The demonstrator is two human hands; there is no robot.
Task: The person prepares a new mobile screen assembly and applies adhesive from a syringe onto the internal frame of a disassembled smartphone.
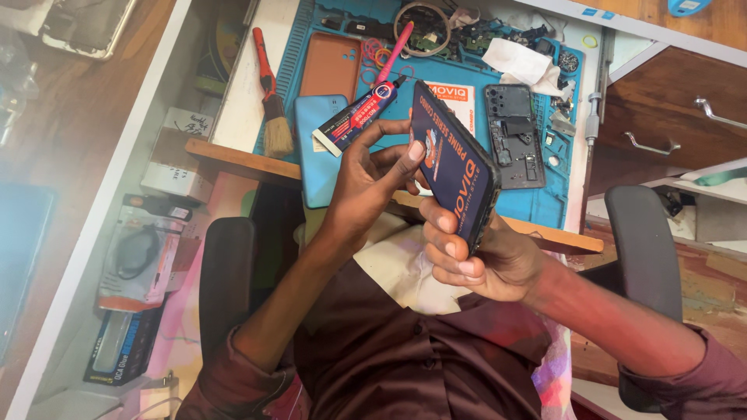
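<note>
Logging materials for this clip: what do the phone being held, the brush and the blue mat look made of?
Phone: dark glossy front, likely glass under a printed film, with a black, probably plastic, rim; the right hand grips it and the left hand touches its edge.
Brush: red glossy handle, likely plastic; pale tan bristles.
Mat: matte blue with moulded ridges, probably silicone.

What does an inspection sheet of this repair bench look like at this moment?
Surface: blue repair mat on a white desk.
Job's things: dark phone; glue tube.
Clutter: brush, orange case, opened phone back, white cloth, small parts.
Grippers: left hand holds the glue tube, thumb on the phone; right hand grips the phone.
Cables: nothing seen.
Surroundings: chair armrest, wooden drawers, boxes below.
</note>
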